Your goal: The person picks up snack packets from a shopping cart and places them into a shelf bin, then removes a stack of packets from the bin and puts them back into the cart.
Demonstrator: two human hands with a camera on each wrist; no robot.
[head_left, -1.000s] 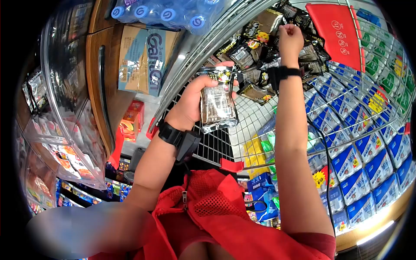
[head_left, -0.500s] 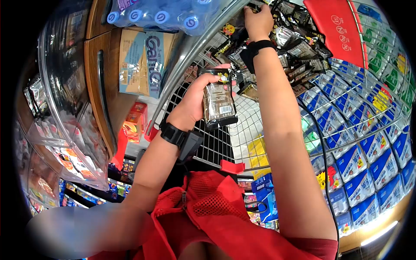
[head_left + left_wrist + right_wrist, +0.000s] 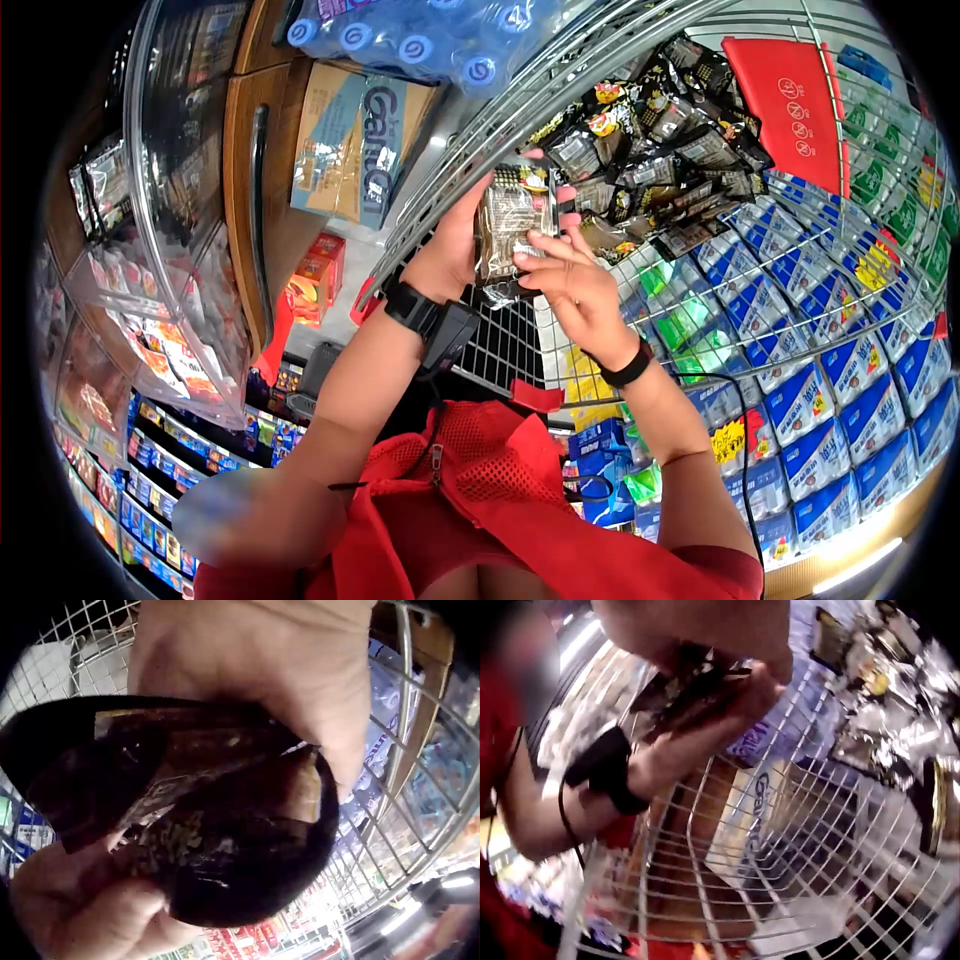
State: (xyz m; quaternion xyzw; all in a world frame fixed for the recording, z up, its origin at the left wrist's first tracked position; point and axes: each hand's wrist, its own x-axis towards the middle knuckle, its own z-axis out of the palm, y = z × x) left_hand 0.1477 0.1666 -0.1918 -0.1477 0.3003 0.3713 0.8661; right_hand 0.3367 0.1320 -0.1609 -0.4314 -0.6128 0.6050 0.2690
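Observation:
My left hand grips a stack of black-and-clear snack packets above the cart's wire basket. The top packet shows its printed label and barcode side. My right hand meets the stack from the lower right, its extended fingers touching the packet's face. In the left wrist view, the dark packets bulge below my left palm, and part of my right hand lies at their lower left edge. Both hands overlap around the packets in the right wrist view, where the inner fingers are partly hidden.
A shopping cart holds a pile of similar snack packets beside its red panel. Bottled water and a carton stand to the left. Blue-and-white packages are stacked on the right. A dark cable hangs by my right forearm.
My right hand reached left and farther into the packet pile, then came back toward me to the stack in my left hand. The left hand has kept its grip.

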